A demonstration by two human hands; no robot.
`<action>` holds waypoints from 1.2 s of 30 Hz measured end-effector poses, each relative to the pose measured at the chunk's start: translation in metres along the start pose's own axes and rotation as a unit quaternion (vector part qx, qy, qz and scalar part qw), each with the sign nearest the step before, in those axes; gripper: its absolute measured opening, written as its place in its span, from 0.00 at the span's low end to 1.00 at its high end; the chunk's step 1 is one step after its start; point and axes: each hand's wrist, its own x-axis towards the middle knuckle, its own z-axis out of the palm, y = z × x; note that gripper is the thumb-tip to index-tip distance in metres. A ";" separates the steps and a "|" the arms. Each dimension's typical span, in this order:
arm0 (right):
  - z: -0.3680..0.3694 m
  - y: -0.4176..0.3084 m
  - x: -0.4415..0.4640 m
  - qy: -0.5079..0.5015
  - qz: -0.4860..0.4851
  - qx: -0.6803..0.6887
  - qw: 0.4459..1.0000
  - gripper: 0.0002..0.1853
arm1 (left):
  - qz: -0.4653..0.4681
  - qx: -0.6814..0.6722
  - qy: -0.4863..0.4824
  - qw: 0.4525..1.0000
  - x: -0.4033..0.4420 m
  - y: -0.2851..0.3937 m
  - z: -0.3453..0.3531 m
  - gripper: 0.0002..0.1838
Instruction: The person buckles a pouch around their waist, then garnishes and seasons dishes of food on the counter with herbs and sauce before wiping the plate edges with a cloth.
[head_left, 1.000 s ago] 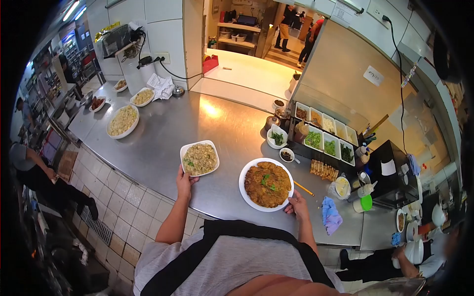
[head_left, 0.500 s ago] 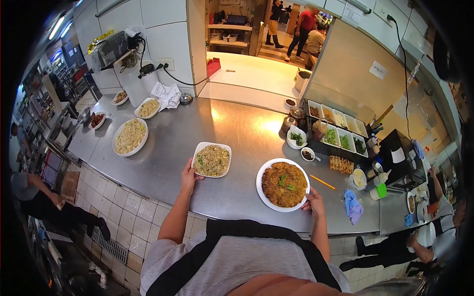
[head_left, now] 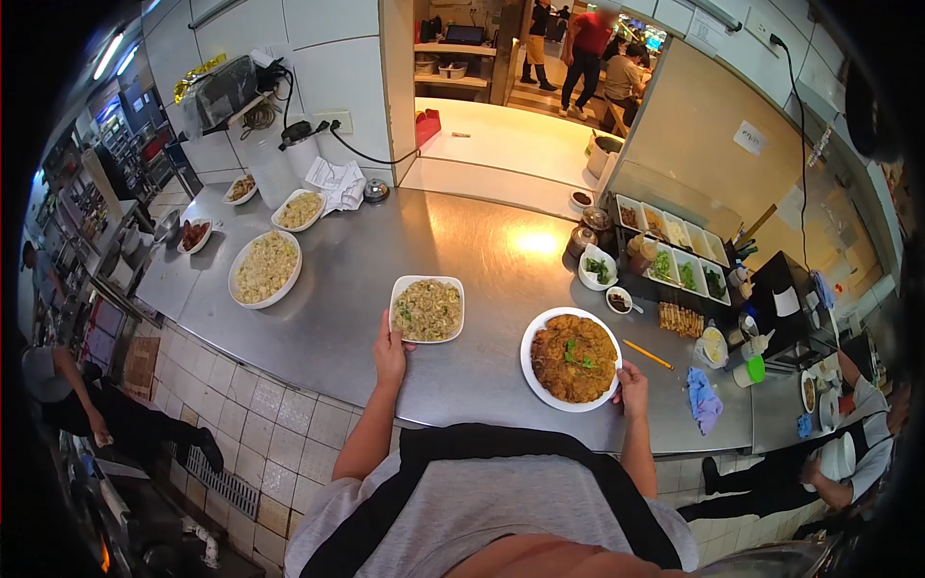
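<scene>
My left hand (head_left: pixel 389 355) grips the near left side of a square white bowl (head_left: pixel 427 308) of fried rice with green bits, thumb along its edge. My right hand (head_left: pixel 632 388) is closed on the right rim of a round white plate (head_left: pixel 529 380), which carries a flat browned omelette-like dish (head_left: pixel 575 358) topped with green leaves. Both dishes are on the steel counter (head_left: pixel 366 279), apart from each other. My fingertips under the rims are hidden. Just right of the plate lies an orange pencil (head_left: pixel 647 354).
At left are a large bowl of rice (head_left: pixel 265 270), smaller dishes and a bell (head_left: pixel 376 191). Condiment trays (head_left: pixel 674 252), sauce bottles, skewer-like sticks (head_left: pixel 680 320) and a blue cloth (head_left: pixel 704 400) line the right. A pass-through shelf (head_left: pixel 511 144) is ahead. Co-workers stand at both sides.
The view has shifted slightly, so the counter appears a little further right. Both hands keep their hold and the dishes stay in place. The left co-worker's hand has dropped lower.
</scene>
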 end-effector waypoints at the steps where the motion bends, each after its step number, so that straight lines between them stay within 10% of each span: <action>1: 0.002 0.000 -0.001 0.004 0.001 0.002 1.000 0.14 | 0.002 -0.003 -0.003 1.000 0.001 0.000 0.001 0.25; 36: 0.002 -0.007 -0.009 0.028 -0.006 0.002 1.000 0.16 | -0.015 -0.028 -0.004 0.999 0.000 -0.005 0.004 0.24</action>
